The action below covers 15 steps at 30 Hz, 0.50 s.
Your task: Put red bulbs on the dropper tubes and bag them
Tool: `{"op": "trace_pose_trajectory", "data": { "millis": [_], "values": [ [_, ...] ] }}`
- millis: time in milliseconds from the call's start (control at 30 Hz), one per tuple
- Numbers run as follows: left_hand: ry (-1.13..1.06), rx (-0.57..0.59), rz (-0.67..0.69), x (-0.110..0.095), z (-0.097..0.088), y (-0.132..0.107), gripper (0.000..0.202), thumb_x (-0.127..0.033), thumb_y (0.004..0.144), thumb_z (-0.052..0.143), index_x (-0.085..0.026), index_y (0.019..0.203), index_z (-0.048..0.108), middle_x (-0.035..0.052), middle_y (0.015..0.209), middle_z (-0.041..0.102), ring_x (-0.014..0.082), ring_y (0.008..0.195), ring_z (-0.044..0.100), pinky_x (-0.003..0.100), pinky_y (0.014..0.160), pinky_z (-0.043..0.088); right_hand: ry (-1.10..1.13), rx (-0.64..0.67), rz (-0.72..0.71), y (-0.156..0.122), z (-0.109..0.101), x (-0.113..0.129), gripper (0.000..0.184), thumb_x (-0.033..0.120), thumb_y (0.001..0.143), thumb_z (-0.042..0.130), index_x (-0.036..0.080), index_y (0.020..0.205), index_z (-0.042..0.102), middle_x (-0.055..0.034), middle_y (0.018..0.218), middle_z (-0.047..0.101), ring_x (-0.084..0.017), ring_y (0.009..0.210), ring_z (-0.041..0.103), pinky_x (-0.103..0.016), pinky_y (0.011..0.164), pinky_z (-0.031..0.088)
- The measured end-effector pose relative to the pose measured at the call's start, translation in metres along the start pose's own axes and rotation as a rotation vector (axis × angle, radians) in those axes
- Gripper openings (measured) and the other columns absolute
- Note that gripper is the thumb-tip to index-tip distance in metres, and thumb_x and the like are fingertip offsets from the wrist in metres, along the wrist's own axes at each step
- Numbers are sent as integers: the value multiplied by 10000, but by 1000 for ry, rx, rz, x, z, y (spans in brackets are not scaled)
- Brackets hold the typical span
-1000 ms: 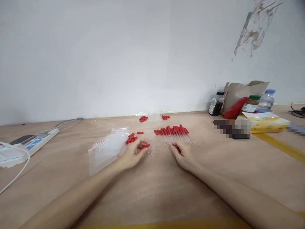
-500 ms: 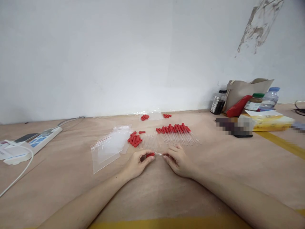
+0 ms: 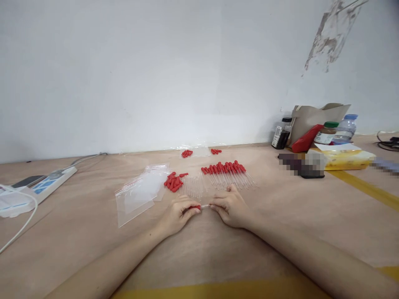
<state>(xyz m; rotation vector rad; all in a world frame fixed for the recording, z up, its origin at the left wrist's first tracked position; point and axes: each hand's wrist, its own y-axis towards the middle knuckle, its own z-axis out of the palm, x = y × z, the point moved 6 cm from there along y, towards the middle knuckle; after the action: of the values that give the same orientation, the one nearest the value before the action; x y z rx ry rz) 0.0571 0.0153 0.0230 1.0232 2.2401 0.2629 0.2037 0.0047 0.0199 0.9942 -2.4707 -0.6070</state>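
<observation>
Brown table point(image 3: 193, 257) against a scuffed white wall point(image 3: 124, 83), left hand point(image 3: 181, 215) pinching a smooth red bulb point(image 3: 195, 207), right hand point(image 3: 230, 207) pinching a slender clear tube point(image 3: 205, 206), its end at the bulb's mouth, loose tubes point(image 3: 191, 187) and rounded bulbs point(image 3: 173, 183) just beyond, red-topped droppers point(image 3: 229, 167) lined up rightward

Bottle label point(image 3: 276, 137) blurred; no readable text.

Bags point(image 3: 139, 195) left of bulb pile point(image 3: 173, 183) — tubes point(image 3: 192, 187) between pile and droppers point(image 3: 229, 167).
</observation>
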Motion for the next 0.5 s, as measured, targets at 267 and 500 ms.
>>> {"op": "trace_pose_trajectory", "data": {
  "millis": [267, 500],
  "values": [
    [98, 16, 53, -5, 4, -1, 194, -284, 863, 454, -184, 855, 621, 38, 761, 631, 157, 722, 542, 290, 683, 413, -87, -18, -8, 0, 1, 9, 171, 154, 780, 470, 184, 719, 627, 2, 654, 608, -87, 571, 431, -313, 680, 186],
    [88, 45, 97, -8, 7, 0, 210, -268, 871, 422, -176, 868, 611, 56, 767, 622, 170, 739, 541, 306, 689, 418, -71, -19, -21, 1, 4, 13, 194, 178, 802, 458, 184, 701, 623, -9, 638, 609, -91, 557, 424, -311, 665, 196]
  ]
}}
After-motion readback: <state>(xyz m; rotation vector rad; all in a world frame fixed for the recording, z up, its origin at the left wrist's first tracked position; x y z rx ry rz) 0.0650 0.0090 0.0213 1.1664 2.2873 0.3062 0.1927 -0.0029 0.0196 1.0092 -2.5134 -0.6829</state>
